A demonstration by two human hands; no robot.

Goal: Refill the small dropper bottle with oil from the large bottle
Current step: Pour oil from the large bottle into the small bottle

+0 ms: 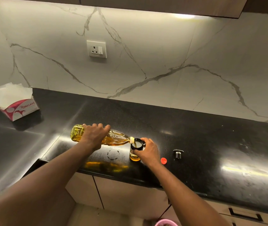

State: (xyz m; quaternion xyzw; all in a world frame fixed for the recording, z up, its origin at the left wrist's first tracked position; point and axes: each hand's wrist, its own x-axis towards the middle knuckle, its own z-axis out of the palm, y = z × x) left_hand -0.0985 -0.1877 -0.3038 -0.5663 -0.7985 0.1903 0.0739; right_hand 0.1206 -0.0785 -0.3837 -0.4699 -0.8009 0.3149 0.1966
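Two bottles here: our left hand (94, 136) is wrapped round the big bottle (118, 138), tipped flat over the small bottle (134, 158) that our right hand (148, 150) grips upright on the counter (211, 144), with one red cap (163, 160) and one metal top (178, 153) nearby.

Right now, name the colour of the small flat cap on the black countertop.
The small flat cap is red, head view.
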